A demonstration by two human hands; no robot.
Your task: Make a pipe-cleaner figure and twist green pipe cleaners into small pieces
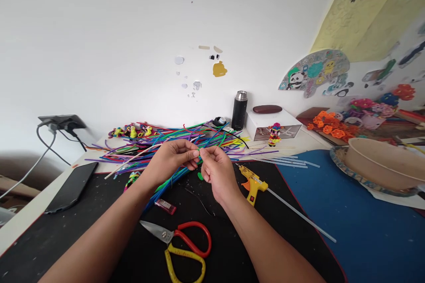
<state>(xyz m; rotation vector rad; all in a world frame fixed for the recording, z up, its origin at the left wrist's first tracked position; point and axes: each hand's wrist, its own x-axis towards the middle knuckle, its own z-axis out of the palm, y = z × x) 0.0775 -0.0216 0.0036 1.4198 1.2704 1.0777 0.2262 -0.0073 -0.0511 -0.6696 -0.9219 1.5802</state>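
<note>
My left hand (177,154) and my right hand (217,170) meet fingertip to fingertip above the near edge of the pipe cleaner pile. Both are closed in a pinch on a small green piece (199,155), mostly hidden by the fingers; its exact kind is hard to tell. Just below them shows a rounded green bit (200,176). Behind the hands spreads a heap of multicoloured pipe cleaners (166,135). A yellow hot glue gun (254,182) with a clear glue stick lies right of my right hand. Closer to me rest scissors (162,233) with one red and one yellow handle.
On the black mat (109,234) lie a pink-red lighter-sized packet (165,206) and a phone (71,187). Toward the wall stand a black flask (239,110), a white box (274,124) and a small doll figure (274,135). A beige basin (385,161) sits at right.
</note>
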